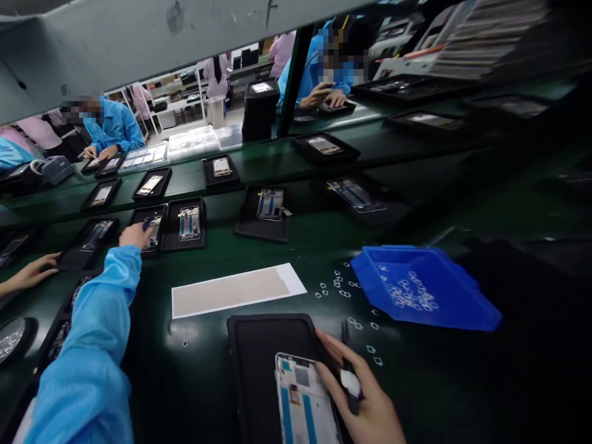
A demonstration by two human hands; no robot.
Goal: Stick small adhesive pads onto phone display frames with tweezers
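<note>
My left hand, in a blue sleeve, reaches far forward and is closed at the left rim of a black tray holding a phone frame; some fingers are hidden, and something dark purple shows at one fingertip. Close to me, my right hand is curled round a slim dark tool with a white band. Its thumb touches a phone frame with blue strips, and its fingers rest by the right rim of the near black tray. The bottom of that tray is cut off by the picture.
A blue bin holds several small white ring-like pieces; more lie left of it. A pale sheet lies mid-table. Several trays with phone frames stand farther off. A co-worker's hand is at far left; a metal beam crosses above.
</note>
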